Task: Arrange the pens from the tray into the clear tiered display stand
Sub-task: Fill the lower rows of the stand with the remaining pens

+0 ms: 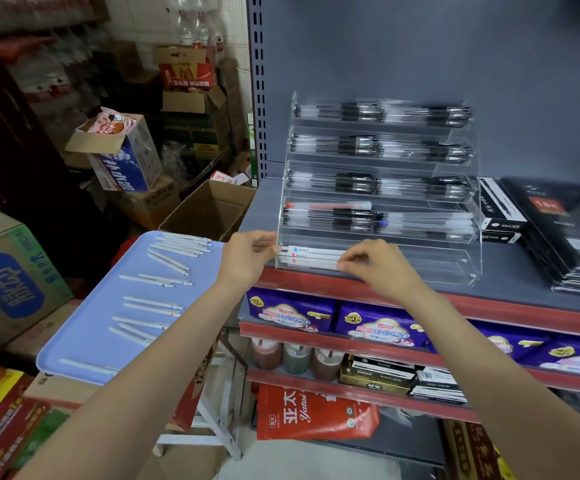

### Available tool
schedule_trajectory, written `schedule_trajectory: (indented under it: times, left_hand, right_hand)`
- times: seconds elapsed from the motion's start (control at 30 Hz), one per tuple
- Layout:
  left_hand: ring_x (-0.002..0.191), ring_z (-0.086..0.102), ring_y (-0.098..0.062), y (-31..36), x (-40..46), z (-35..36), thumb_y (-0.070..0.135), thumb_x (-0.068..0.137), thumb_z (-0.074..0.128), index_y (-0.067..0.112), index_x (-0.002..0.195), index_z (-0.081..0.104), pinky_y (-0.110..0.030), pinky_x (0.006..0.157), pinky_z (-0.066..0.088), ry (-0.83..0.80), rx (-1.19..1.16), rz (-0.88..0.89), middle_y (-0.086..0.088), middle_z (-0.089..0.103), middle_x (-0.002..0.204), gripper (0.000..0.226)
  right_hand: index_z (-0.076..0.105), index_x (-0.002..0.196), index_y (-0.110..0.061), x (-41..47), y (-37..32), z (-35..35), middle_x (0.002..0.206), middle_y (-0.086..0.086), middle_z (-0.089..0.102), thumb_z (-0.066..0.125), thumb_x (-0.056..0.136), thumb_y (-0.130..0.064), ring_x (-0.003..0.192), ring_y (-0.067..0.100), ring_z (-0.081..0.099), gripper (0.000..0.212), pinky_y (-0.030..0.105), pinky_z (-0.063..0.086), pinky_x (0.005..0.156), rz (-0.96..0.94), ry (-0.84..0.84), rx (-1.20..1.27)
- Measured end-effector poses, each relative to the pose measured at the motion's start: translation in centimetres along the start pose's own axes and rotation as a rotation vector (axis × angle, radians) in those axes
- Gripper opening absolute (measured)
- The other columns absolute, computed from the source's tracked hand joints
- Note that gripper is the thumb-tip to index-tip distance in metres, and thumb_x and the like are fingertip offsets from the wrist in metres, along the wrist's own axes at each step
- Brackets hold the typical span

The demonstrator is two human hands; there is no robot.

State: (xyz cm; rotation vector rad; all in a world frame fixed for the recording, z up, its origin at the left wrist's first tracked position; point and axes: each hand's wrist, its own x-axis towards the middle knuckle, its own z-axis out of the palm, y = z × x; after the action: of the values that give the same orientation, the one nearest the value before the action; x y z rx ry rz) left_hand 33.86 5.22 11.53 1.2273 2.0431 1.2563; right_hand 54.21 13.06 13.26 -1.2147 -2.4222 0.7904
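Observation:
A clear tiered display stand (468, 258) stands on the grey shelf, its upper tiers filled with dark and clear pens. In the lowest tier lies a small bunch of white pens (311, 257). My left hand (247, 254) pinches their left ends at the stand's left edge. My right hand (373, 263) pinches their right ends from the front. A light blue tray (84, 327) to the left holds several more white pens (150, 303) in loose groups.
Black boxed stock (558, 230) sits right of the stand on the grey shelf (524, 271). Purple packs fill the shelf below. An open cardboard box (209, 209) and stacked cartons crowd the floor behind the tray.

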Motion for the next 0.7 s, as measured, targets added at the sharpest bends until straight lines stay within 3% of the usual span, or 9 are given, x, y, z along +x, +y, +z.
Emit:
schedule_trajectory:
  times: [0.17, 0.33, 0.4, 0.57, 0.7]
  left_hand:
    - [0.104, 0.060, -0.014, 0.1, -0.2, 0.0, 0.015, 0.087, 0.064, 0.009, 0.120, 0.062, -0.021, 0.087, 0.045, 0.002, 0.020, 0.022, -0.007, 0.066, 0.115, 0.033]
    - [0.099, 0.058, -0.008, 0.4, -0.6, -0.4, 0.015, 0.088, 0.062, 0.011, 0.120, 0.060, -0.011, 0.074, 0.042, -0.037, 0.047, 0.056, -0.003, 0.066, 0.113, 0.032]
    - [0.098, 0.057, -0.009, 0.5, -1.1, -1.1, 0.016, 0.089, 0.061, 0.012, 0.122, 0.057, -0.013, 0.078, 0.042, -0.021, 0.043, 0.087, -0.002, 0.065, 0.110, 0.034]
    - [0.087, 0.054, -0.001, -1.0, -3.2, -4.5, 0.019, 0.091, 0.057, 0.016, 0.119, 0.056, 0.003, 0.065, 0.039, 0.029, 0.069, 0.148, 0.008, 0.061, 0.096, 0.028]
    - [0.080, 0.056, 0.001, -5.7, -4.8, -8.7, 0.014, 0.092, 0.056, 0.015, 0.110, 0.062, -0.001, 0.067, 0.040, 0.041, 0.128, 0.113, 0.007, 0.063, 0.090, 0.019]
  right_hand:
    - [0.071, 0.097, -0.015, 0.4, -0.2, 1.0, 0.099, 0.003, 0.062, 0.066, 0.086, -0.023, 0.096, 0.017, 0.057, 0.015, 0.023, 0.040, 0.084, -0.011, 0.010, -0.079]
    - [0.070, 0.102, -0.017, 0.4, -1.0, 1.3, 0.100, 0.004, 0.059, 0.063, 0.088, -0.027, 0.098, 0.017, 0.054, 0.019, 0.027, 0.041, 0.087, -0.010, 0.008, -0.103]
    - [0.068, 0.107, -0.017, 0.2, -1.9, 1.7, 0.101, 0.001, 0.057, 0.061, 0.089, -0.026, 0.096, 0.015, 0.052, 0.021, 0.026, 0.040, 0.087, -0.036, 0.062, -0.083]
    - [0.066, 0.110, -0.018, 0.2, -6.7, 4.4, 0.098, -0.003, 0.056, 0.056, 0.092, -0.021, 0.091, 0.010, 0.052, 0.021, 0.022, 0.040, 0.083, -0.138, 0.174, 0.007]
    - [0.067, 0.107, -0.018, 0.7, -11.3, 9.5, 0.091, 0.001, 0.056, 0.055, 0.092, -0.018, 0.080, 0.010, 0.052, 0.020, 0.022, 0.040, 0.077, -0.207, 0.068, 0.031]
